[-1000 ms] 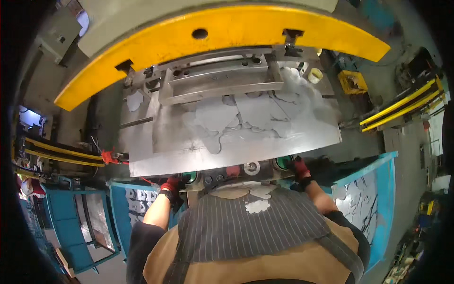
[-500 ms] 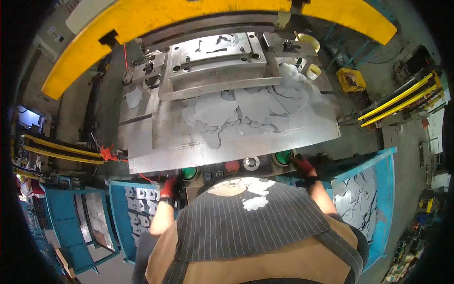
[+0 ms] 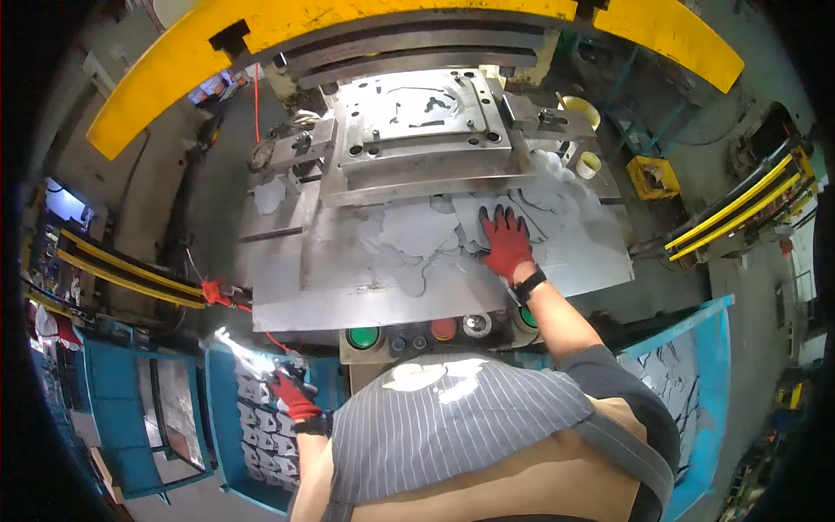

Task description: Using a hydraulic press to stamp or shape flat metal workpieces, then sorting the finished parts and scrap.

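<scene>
My right hand [image 3: 506, 242], in a red and black glove, lies with fingers spread on flat grey sheet-metal pieces [image 3: 420, 228] on the press bed [image 3: 339, 300]. Low on the left, my left hand [image 3: 294, 393], also gloved, has its fingers curled at one end of a long, shiny metal thing [image 3: 248, 353]. Glare hides that thing's exact shape. Below it stands a blue bin [image 3: 217, 409] with stacked cut metal parts [image 3: 268, 435]. Beyond the sheets sits a steel die [image 3: 422, 161] with dark slots in its top.
A panel in front of me carries a green button [image 3: 364, 337], a red button [image 3: 444, 328] and another green button [image 3: 529, 317]. Metal scraps fill a blue bin [image 3: 718, 374] at right. A yellow beam [image 3: 348, 24] arches overhead. Yellow rails [image 3: 130, 268] flank the bed.
My right hand has gone from the right green button up onto the sheet pieces. My left hand has left the left green button, moved down and left, and now has the shiny thing.
</scene>
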Demonstrator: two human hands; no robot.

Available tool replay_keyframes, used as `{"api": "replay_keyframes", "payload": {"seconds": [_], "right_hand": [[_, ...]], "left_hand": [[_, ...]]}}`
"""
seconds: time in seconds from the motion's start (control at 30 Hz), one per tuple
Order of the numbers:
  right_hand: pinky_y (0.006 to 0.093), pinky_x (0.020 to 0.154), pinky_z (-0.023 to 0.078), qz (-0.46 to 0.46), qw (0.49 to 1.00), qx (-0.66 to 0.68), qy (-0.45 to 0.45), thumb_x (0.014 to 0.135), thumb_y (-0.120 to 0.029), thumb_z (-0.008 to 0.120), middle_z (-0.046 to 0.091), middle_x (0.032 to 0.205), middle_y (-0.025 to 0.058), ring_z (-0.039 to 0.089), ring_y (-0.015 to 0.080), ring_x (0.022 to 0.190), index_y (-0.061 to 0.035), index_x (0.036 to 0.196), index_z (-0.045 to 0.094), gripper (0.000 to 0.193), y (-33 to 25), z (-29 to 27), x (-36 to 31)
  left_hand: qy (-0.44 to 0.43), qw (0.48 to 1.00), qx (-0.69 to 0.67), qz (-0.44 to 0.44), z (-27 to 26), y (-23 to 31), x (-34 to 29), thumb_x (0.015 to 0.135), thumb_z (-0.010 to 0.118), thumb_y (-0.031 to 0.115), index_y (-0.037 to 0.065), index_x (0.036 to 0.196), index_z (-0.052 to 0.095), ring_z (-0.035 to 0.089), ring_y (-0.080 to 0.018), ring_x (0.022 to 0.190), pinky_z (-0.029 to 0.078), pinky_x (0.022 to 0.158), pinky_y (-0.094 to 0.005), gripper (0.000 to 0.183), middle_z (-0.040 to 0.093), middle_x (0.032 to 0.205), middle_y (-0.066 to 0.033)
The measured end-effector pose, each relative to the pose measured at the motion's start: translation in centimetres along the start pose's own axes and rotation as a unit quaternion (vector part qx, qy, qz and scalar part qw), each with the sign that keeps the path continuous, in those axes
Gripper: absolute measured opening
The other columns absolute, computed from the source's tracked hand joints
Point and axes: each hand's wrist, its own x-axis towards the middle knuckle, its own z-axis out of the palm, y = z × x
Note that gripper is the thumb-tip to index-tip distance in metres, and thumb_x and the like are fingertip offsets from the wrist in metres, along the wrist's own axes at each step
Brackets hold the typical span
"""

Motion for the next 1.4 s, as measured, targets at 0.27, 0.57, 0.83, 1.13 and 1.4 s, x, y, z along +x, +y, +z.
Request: {"api": "replay_keyframes", "payload": {"seconds": [0.27, 0.57, 0.83, 1.13, 1.4], "right_hand": [[0.0445, 0.094, 0.035, -0.077, 0.99, 0.092, 0.078, 0.075, -0.024, 0.062, 0.049, 0.123, 0.0125, 0.044, 0.0326, 0.115, -0.0132, 0.125, 0.045, 0.054, 0.7, -3.8, -1.7], [0.0351, 0.085, 0.044, -0.013, 0.86, 0.394, 0.323, 0.073, 0.0, 0.055, 0.059, 0.103, 0.0183, 0.055, 0.0331, 0.098, 0.0066, 0.112, 0.052, 0.039, 4.2, -1.2, -9.4], [0.0328, 0.07, 0.046, 0.015, 0.897, 0.367, 0.247, 0.068, 0.002, 0.059, 0.06, 0.096, 0.0148, 0.057, 0.0238, 0.073, -0.0003, 0.109, 0.058, 0.041, 7.4, -1.1, -16.0], [0.0312, 0.07, 0.047, 0.06, 0.889, 0.386, 0.238, 0.07, -0.003, 0.066, 0.058, 0.094, 0.0146, 0.058, 0.0201, 0.074, 0.0005, 0.117, 0.052, 0.049, 5.1, -2.1, -13.4], [0.0262, 0.064, 0.046, -0.075, 0.899, 0.324, 0.284, 0.07, 0.008, 0.057, 0.06, 0.092, 0.0107, 0.057, 0.0186, 0.073, 0.0016, 0.111, 0.058, 0.041, 1.8, -3.4, -11.0]], "left_hand": [[-0.398, 0.893, 0.205, 0.046, 9.2, 4.3, -2.7, 0.091, 0.048, 0.019, 0.002, 0.127, 0.04, 0.055, -0.0201, 0.091, 0.045, 0.08, -0.0312, 0.04, 0.059, 0.102, -0.0118], [-0.608, 0.668, 0.357, 0.239, 39.2, 15.6, -8.5, 0.088, 0.053, 0.021, 0.0, 0.121, 0.046, 0.055, -0.0191, 0.086, 0.043, 0.077, -0.0314, 0.039, 0.06, 0.096, -0.0155], [-0.523, 0.611, 0.435, 0.405, 43.6, 12.3, -6.3, 0.087, 0.055, 0.024, -0.002, 0.104, 0.052, 0.058, -0.0198, 0.075, 0.046, 0.068, -0.0332, 0.031, 0.061, 0.08, -0.0122], [-0.515, 0.732, 0.235, 0.381, 35.0, 16.6, -7.5, 0.088, 0.054, 0.019, 0.001, 0.106, 0.051, 0.047, -0.0075, 0.067, 0.042, 0.059, -0.0228, 0.025, 0.054, 0.074, -0.0013], [-0.343, 0.826, 0.354, 0.274, 14.2, 13.6, -4.1, 0.086, 0.053, 0.022, 0.002, 0.109, 0.05, 0.06, -0.0319, 0.069, 0.045, 0.061, -0.0381, 0.031, 0.061, 0.074, -0.0169]]}}
